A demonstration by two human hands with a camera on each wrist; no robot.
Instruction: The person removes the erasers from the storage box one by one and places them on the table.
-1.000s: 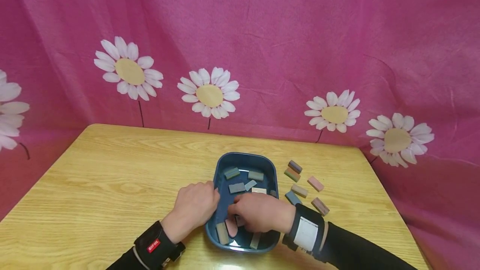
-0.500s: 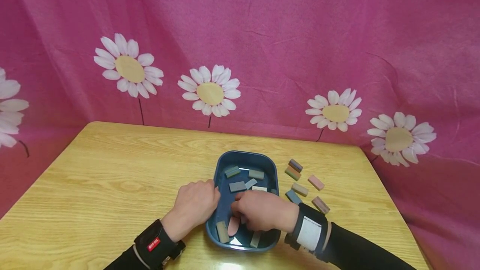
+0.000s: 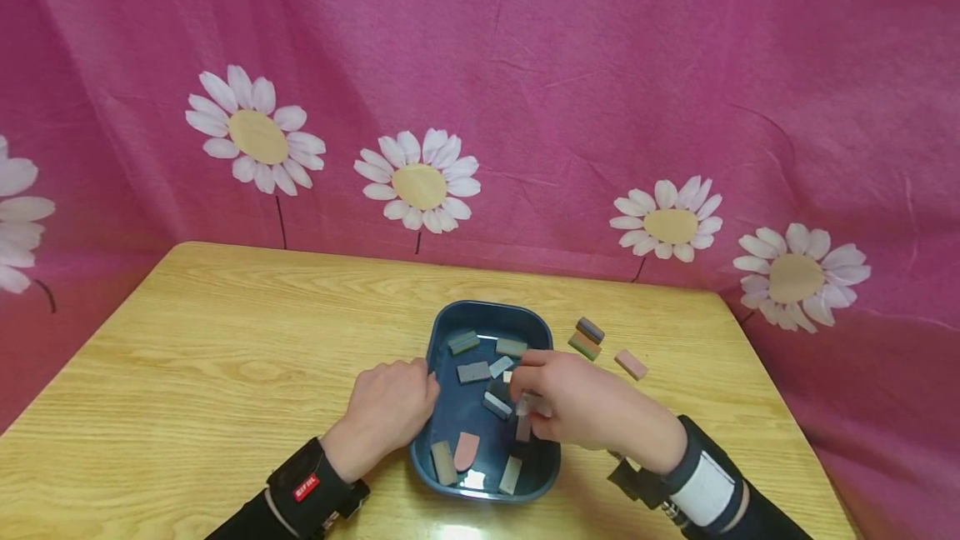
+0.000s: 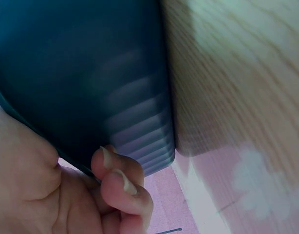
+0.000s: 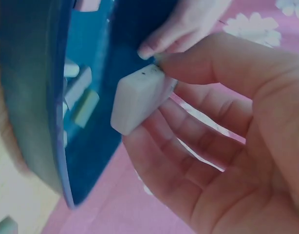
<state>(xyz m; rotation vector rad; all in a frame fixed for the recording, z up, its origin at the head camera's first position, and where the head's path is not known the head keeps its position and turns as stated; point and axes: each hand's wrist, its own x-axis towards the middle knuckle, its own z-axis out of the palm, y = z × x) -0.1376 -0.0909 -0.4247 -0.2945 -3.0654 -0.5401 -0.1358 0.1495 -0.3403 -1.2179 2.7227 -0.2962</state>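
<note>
My left hand (image 3: pixel 393 407) holds the left rim of a dark blue plastic tub (image 3: pixel 487 497). In the left wrist view its fingers curl under the rim, against the tub's ribbed wall (image 4: pixel 140 122). My right hand (image 3: pixel 592 402) is over the tub's right rim. Between thumb and fingertips it pinches a white block-shaped eraser (image 5: pixel 140 97) with dark specks on one edge. Several small blocks lie in the tub, among them a pink one with a rounded end (image 3: pixel 466 451), a beige one (image 3: pixel 444 463) and a grey one (image 3: pixel 473 372).
On the wooden table (image 3: pixel 262 340), right of the tub, lie a pink block (image 3: pixel 631 364), an orange-green block (image 3: pixel 584 346) and a dark striped block (image 3: pixel 590 329). Behind the table hangs a pink cloth (image 3: pixel 540 107) with printed daisies.
My right hand has risen from inside the tub and moved right, now with the white eraser in its fingers. It covers blocks on the table seen earlier. My left hand has stayed put.
</note>
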